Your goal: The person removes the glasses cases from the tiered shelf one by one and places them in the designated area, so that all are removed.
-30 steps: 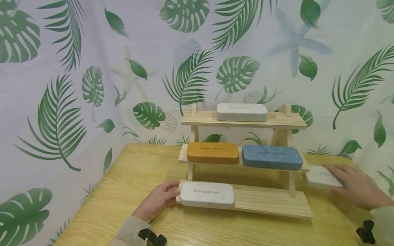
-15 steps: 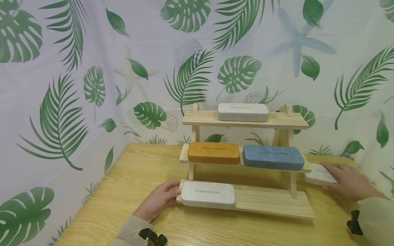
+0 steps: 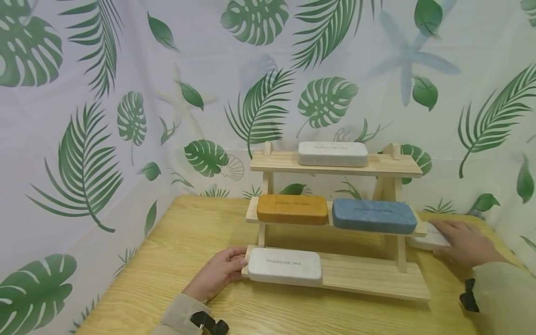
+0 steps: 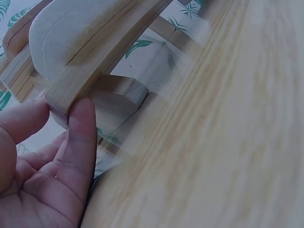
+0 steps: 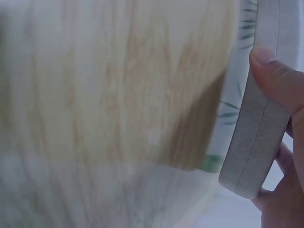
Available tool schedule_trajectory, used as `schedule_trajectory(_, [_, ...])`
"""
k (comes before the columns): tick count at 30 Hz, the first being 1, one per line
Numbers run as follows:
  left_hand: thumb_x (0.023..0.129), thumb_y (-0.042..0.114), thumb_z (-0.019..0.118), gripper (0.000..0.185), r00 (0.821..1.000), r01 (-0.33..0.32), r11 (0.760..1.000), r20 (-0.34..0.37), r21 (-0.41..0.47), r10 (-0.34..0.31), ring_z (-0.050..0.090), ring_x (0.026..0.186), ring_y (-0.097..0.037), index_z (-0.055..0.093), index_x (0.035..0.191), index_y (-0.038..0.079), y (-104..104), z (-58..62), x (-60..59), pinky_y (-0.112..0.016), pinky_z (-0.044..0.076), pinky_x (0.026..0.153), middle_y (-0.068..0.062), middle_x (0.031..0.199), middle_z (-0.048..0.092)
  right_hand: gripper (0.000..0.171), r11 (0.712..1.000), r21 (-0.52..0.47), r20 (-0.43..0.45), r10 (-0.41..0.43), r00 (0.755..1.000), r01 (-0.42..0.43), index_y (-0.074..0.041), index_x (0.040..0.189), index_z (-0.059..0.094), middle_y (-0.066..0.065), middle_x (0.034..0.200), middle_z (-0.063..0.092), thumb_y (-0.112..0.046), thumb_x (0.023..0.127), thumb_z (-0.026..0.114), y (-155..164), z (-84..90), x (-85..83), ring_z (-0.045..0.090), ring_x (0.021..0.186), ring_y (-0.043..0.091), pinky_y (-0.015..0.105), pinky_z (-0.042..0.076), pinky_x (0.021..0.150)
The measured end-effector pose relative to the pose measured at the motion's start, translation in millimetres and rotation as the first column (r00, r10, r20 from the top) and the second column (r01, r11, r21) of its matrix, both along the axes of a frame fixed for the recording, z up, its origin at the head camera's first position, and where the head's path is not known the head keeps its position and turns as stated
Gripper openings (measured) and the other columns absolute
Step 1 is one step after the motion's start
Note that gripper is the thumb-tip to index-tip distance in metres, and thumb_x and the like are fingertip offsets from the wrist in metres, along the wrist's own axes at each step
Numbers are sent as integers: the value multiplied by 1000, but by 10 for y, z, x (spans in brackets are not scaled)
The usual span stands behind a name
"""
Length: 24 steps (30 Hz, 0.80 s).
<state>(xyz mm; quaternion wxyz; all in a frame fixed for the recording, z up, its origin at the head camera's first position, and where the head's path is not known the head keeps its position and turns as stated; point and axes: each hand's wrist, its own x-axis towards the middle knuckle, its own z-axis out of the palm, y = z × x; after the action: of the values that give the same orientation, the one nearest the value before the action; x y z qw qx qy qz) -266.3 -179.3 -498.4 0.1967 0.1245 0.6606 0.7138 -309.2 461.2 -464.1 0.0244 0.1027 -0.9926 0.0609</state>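
Note:
A three-tier wooden display rack (image 3: pixel 377 277) stands on the table. My left hand (image 3: pixel 217 274) pinches the left end of its bottom shelf, thumb above and a finger below the board in the left wrist view. Beside the rack's right end, my right hand (image 3: pixel 466 242) grips a white glasses case (image 3: pixel 427 237), partly hidden by the middle shelf. The right wrist view shows the thumb (image 5: pixel 273 76) along the case's seamed side. Another white glasses case (image 3: pixel 284 266) lies at the left of the bottom shelf, close to my left fingers.
The middle shelf bears an orange glasses case (image 3: pixel 292 209) and a blue one (image 3: pixel 374 216). On the top shelf lies a further white case (image 3: pixel 332 153). A leaf-printed cloth (image 3: pixel 201 116) hangs behind and to the left of the wood-grain table (image 3: pixel 167 260).
My right hand has moved left and slightly away from me with the white glasses case, bringing it nearer the rack's right end. My left hand keeps its hold on the bottom shelf.

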Motion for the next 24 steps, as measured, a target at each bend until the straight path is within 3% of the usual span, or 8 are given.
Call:
schedule_trajectory(16, [105, 16, 58, 56, 1000, -5, 1000, 17, 14, 5, 64, 112, -26, 36, 149, -12, -1, -19, 4, -38, 55, 92, -17, 127, 64, 85, 999, -1, 82, -33, 996, 34, -1, 149, 39, 39, 142, 38, -40, 85, 79, -59, -9, 4, 31, 122, 64, 82, 37, 80])
schedule_trajectory(24, [106, 16, 57, 55, 1000, 0, 1000, 10, 18, 0, 63, 114, -27, 37, 149, -12, 0, -13, 3, -39, 55, 94, -21, 134, 59, 83, 998, 2, 82, -66, 994, 66, -1, 151, 35, 39, 146, 33, -41, 90, 74, -52, -70, -21, 27, 128, 63, 86, 28, 86])
